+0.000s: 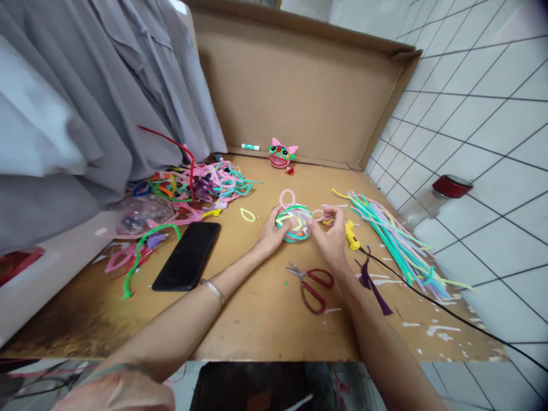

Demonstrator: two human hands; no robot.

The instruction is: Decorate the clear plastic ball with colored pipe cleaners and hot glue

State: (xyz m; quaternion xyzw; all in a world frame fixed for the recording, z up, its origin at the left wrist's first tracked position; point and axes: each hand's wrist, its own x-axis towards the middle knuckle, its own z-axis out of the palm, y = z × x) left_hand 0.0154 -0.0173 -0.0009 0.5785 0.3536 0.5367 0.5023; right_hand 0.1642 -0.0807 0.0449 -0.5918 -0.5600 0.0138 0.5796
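A round craft piece [294, 235] wound with green, teal and yellow pipe cleaners, with pink loops at its top and right, is held over the middle of the table. My left hand [273, 233] grips its left side, the thumb on its front. At the right edge, my right hand [331, 233] has thumb and fingers closed on or against the piece; the exact contact is small. A yellow glue gun [351, 236] lies just right of my right hand. Red-handled scissors [312, 285] rest nearer me. A yellow loop [247, 214] lies to the left.
On the left are a black phone [187, 257] and a heap of coloured pipe cleaners [214, 180]. Straight pipe cleaners [394, 240] and a purple tassel [372, 282] lie right, with a black cord. A finished-looking mask [280, 154] and glue stick [250, 146] stand by the cardboard.
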